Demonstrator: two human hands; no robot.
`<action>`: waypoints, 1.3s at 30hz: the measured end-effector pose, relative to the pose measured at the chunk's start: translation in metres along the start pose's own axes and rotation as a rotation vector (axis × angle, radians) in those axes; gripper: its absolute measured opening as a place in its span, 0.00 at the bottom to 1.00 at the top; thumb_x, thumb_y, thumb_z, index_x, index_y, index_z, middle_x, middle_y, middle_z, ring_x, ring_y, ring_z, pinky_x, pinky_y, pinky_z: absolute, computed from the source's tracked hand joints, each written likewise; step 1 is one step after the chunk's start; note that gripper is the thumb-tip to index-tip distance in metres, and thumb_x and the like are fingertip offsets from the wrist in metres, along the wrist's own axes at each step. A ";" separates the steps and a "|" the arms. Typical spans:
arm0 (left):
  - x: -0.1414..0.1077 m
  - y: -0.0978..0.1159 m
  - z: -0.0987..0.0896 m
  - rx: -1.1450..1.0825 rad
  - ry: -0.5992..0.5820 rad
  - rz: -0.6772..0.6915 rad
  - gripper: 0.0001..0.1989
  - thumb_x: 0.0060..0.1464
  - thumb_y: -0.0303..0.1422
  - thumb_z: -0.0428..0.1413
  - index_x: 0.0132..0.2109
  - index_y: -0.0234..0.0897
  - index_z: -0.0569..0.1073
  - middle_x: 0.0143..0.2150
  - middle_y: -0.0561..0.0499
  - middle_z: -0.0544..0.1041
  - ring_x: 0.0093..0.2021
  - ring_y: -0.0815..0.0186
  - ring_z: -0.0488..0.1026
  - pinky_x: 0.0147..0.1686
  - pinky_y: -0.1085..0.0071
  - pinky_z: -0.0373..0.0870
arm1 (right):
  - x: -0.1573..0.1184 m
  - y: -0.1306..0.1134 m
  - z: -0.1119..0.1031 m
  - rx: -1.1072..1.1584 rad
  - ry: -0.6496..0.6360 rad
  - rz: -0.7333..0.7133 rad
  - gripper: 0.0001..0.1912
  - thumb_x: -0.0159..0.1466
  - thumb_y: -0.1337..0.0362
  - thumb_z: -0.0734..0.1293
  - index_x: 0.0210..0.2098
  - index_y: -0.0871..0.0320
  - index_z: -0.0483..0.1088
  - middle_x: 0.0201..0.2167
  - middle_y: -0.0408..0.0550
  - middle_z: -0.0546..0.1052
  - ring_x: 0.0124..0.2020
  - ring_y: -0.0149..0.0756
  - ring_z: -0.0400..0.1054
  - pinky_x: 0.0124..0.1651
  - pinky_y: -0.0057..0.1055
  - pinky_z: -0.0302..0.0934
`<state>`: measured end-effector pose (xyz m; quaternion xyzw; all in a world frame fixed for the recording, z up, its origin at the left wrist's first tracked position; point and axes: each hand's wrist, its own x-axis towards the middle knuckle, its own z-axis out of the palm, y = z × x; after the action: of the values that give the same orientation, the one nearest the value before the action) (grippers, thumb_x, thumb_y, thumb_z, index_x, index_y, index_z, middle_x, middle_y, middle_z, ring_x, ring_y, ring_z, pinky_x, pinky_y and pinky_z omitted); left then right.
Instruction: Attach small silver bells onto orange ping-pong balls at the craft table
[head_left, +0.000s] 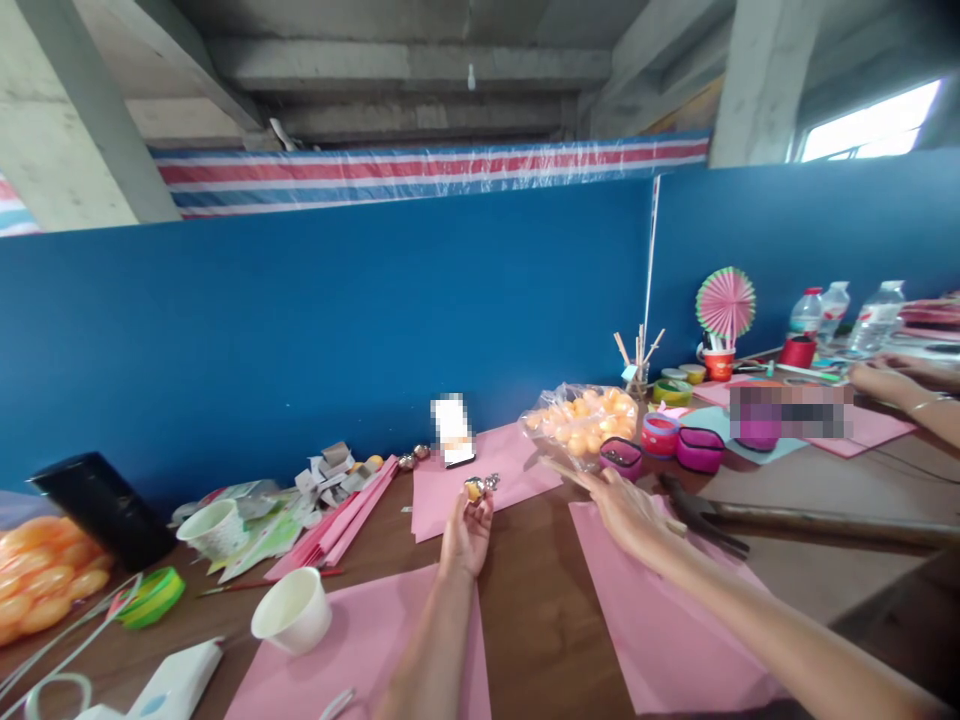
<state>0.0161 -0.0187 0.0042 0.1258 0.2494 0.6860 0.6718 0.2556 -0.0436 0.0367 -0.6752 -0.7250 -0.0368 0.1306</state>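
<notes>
My left hand [466, 532] is raised over the brown table, its fingers closed round a small shiny ornament [475, 488] with silver and orange-yellow parts. Farther right, my right hand [621, 508] reaches over a pink sheet [637, 620], near the purple container [621, 456] and the clear bag of orange balls [589, 415]. A thin pale stick [562, 470] shows at its fingertips, pointing up and left. Behind my left hand, a phone [453, 432] leans upright on another pink sheet [506, 470].
At the left are a white cup [292, 610], a black cylinder [101, 510] and another bag of orange balls [45, 575]. A hammer [810, 520] lies at the right. Another person's hands [896, 380] show at the far right. A blue partition [375, 310] stands behind the table.
</notes>
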 end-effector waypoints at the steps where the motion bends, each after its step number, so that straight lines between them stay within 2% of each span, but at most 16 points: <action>1: 0.000 0.000 0.000 0.000 0.000 -0.005 0.04 0.47 0.27 0.55 0.33 0.31 0.71 0.30 0.47 0.75 0.32 0.69 0.74 0.30 0.78 0.72 | 0.000 0.002 0.002 -0.003 -0.003 -0.003 0.24 0.58 0.71 0.53 0.51 0.43 0.58 0.35 0.48 0.66 0.33 0.35 0.65 0.28 0.27 0.51; 9: 0.002 -0.001 -0.003 0.008 0.006 0.001 0.05 0.47 0.27 0.54 0.34 0.29 0.71 0.30 0.46 0.75 0.33 0.67 0.74 0.30 0.77 0.73 | -0.003 0.007 0.005 -0.058 -0.076 0.013 0.23 0.60 0.70 0.52 0.52 0.41 0.56 0.38 0.46 0.65 0.36 0.33 0.63 0.32 0.27 0.50; 15: 0.001 0.000 -0.001 0.004 0.021 -0.004 0.05 0.48 0.27 0.53 0.34 0.29 0.71 0.30 0.46 0.75 0.33 0.68 0.74 0.30 0.78 0.72 | -0.003 0.012 0.009 -0.072 -0.061 -0.010 0.21 0.62 0.67 0.50 0.52 0.42 0.56 0.39 0.47 0.64 0.36 0.35 0.63 0.30 0.28 0.49; 23: 0.001 0.000 -0.002 0.015 0.030 -0.008 0.03 0.48 0.26 0.53 0.31 0.29 0.70 0.29 0.46 0.74 0.33 0.67 0.74 0.31 0.77 0.72 | -0.004 0.014 0.014 -0.109 -0.034 -0.035 0.22 0.61 0.70 0.51 0.51 0.42 0.56 0.38 0.46 0.64 0.37 0.35 0.63 0.30 0.27 0.49; 39: 0.003 -0.001 -0.003 0.032 0.037 0.000 0.05 0.48 0.26 0.53 0.34 0.29 0.71 0.30 0.46 0.75 0.33 0.67 0.74 0.30 0.77 0.73 | -0.003 0.013 0.017 -0.101 -0.042 -0.018 0.21 0.61 0.70 0.52 0.52 0.45 0.57 0.38 0.48 0.65 0.35 0.35 0.63 0.32 0.27 0.50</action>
<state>0.0151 -0.0163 0.0010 0.1237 0.2728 0.6841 0.6651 0.2662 -0.0415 0.0184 -0.6751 -0.7308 -0.0604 0.0804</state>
